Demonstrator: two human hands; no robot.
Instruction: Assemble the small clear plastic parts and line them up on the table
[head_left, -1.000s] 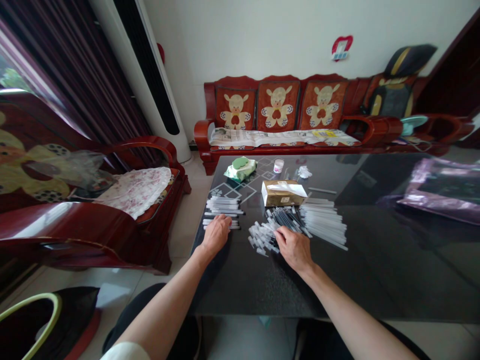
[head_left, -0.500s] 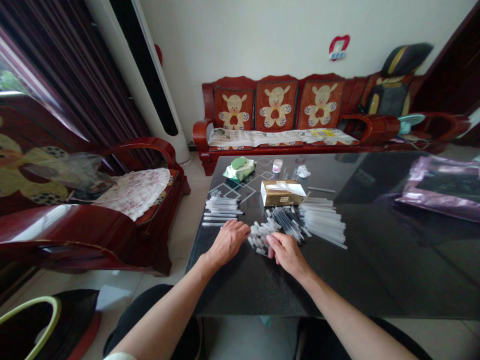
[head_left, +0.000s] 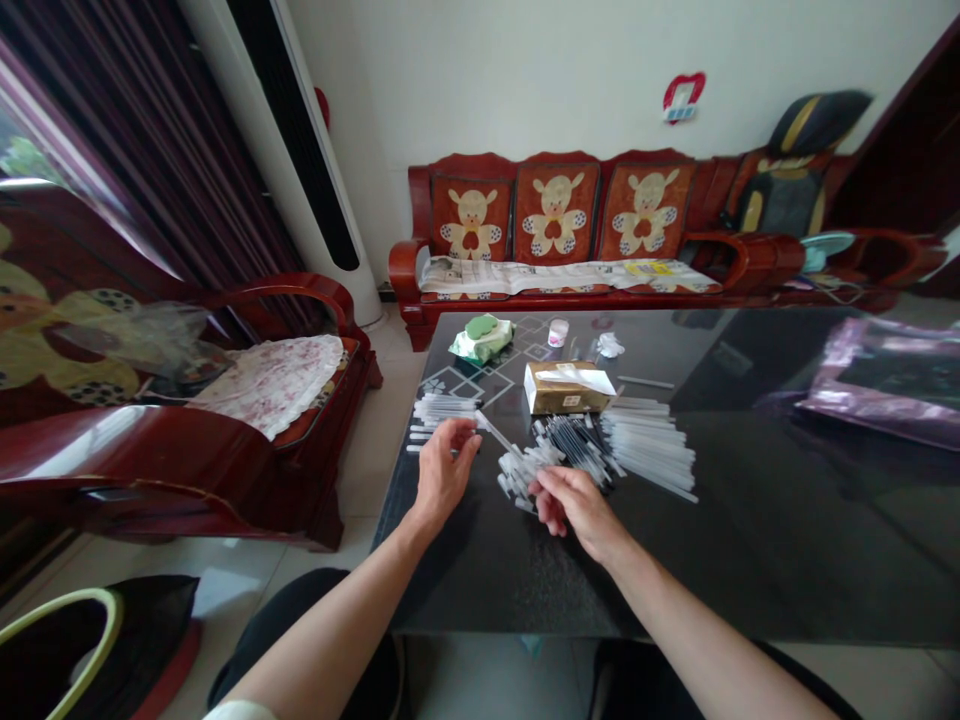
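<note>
Your right hand [head_left: 571, 500] pinches the near end of a slim tube [head_left: 500, 437], which slants over the small white pieces [head_left: 517, 478] just beyond your fingertips. A dipped wrist could scatter them across the worktop [head_left: 517, 590]. Your left hand [head_left: 442, 475] is curled near the tube's far end; contact cannot be confirmed. A loose pinch could let the tube swing. Beyond your left fingers, a careless knuckle could skew the row of pens [head_left: 444, 408]; beyond your right, mix the dark rods [head_left: 574, 440].
</note>
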